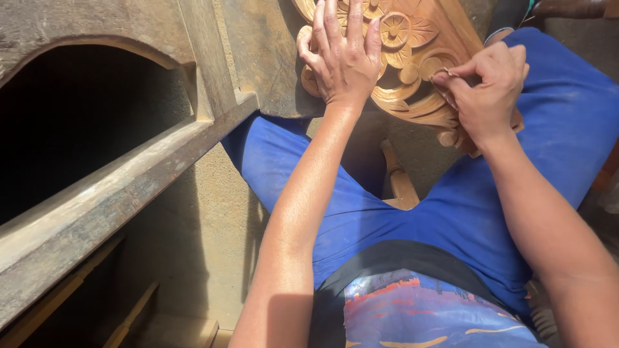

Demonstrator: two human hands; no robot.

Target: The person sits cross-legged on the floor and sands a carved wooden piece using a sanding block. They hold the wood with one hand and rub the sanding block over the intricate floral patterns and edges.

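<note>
Left hand (345, 58) lies flat, fingers spread, on carved floral wood panel (403, 61). Right hand (487, 90) just beside; fingers pinch small sandpaper scrap (449, 73) against carving.

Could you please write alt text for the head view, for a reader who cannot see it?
A seated person in blue trousers works on a carved wooden panel with flower motifs: the left hand lies flat on it, while the right hand pinches something small against the carving. A dusty arched wooden frame stands to the left.
</note>
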